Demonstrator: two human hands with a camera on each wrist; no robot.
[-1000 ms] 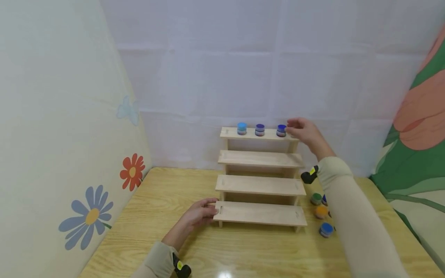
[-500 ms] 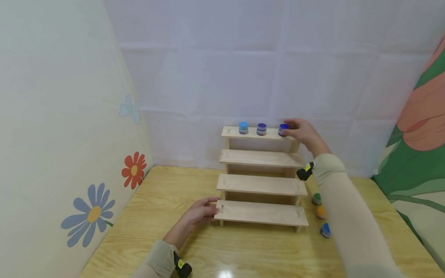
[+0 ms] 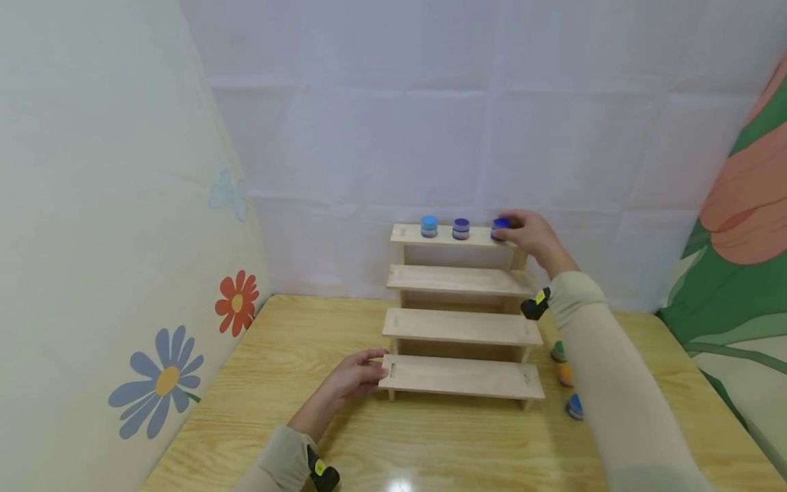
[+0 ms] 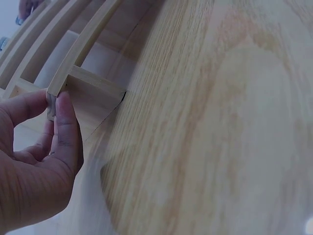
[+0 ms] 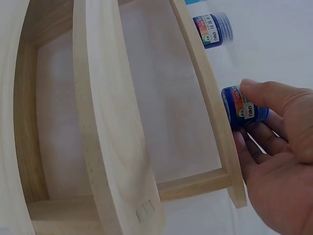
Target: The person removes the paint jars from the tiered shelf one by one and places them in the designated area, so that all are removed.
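A wooden four-tier display stand [image 3: 464, 328] stands on the table. My left hand [image 3: 353, 376] pinches the left end of its lowest shelf; the left wrist view shows thumb and fingers [image 4: 66, 127] on that board end. On the top shelf, my right hand [image 3: 535, 239] grips a dark blue paint jar [image 3: 499, 230] near the right end. In the right wrist view the thumb lies over the jar [image 5: 240, 110], with fingers behind and below it. A purple-lidded paint jar [image 3: 461, 229] and a light blue one [image 3: 429, 227] stand farther left on that shelf.
On the wooden table [image 3: 295, 328], right of the stand, are a green-lidded jar [image 3: 558, 352], an orange jar [image 3: 565, 374] and a blue jar [image 3: 574, 407], partly hidden by the right sleeve. A white cloth backdrop [image 3: 369, 137] hangs close behind the stand.
My right hand has shifted slightly left, and its thumb and fingers have come around the dark blue jar. The left hand stays on the lowest shelf's end.
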